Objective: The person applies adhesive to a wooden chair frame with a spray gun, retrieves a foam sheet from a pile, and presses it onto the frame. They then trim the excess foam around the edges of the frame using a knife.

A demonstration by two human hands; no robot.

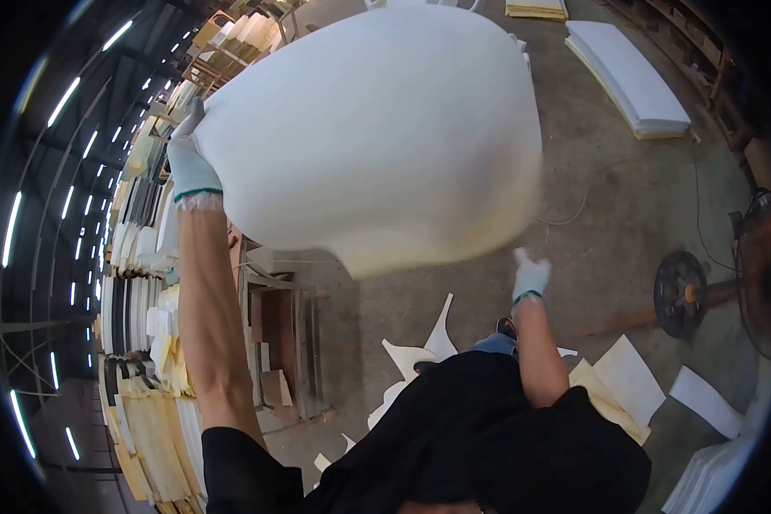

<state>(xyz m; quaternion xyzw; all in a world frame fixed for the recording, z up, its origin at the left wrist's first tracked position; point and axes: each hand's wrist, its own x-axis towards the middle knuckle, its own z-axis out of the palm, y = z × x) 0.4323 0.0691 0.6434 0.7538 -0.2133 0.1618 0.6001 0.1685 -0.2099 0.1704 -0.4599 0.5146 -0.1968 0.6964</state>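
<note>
A large white foam sheet (377, 128) with rounded corners hangs in the air before me, its lower edge yellowish and slightly blurred. At its left edge, my left hand (194, 154), in a white glove with a green cuff band, is closed on the foam; the sheet partly covers the fingers. Below the sheet's lower right corner is my right hand (533, 274), gloved the same way and apart from the foam. Its fingers look loosely extended, with nothing seen in them.
White foam slabs (630, 77) lie stacked on the floor at upper right. A black round fan (680, 294) stands at right. Foam offcuts (630, 381) litter the floor around my feet. A wooden bench frame (287, 343) and piled foam sheets (150, 428) are at left.
</note>
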